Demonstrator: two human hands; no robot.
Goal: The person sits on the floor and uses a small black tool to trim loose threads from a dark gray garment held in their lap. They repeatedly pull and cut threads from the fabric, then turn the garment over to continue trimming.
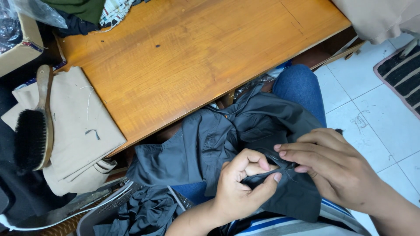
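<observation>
A dark grey garment [210,144] lies across my lap, over my blue jeans [299,83]. My left hand [243,185] pinches a fold of its fabric between thumb and fingers. My right hand [334,168] grips the same fold from the right, fingertips almost touching the left hand's. The cloth bunches up between the two hands, hiding whatever lies under the fingers.
A wooden table [197,52] stands ahead. Folded beige cloth [74,126] with a wooden-handled black brush [33,131] lies at left. A basket [113,207] holding more dark grey fabric sits at lower left. White tiled floor [372,105] and a striped mat [402,74] are at right.
</observation>
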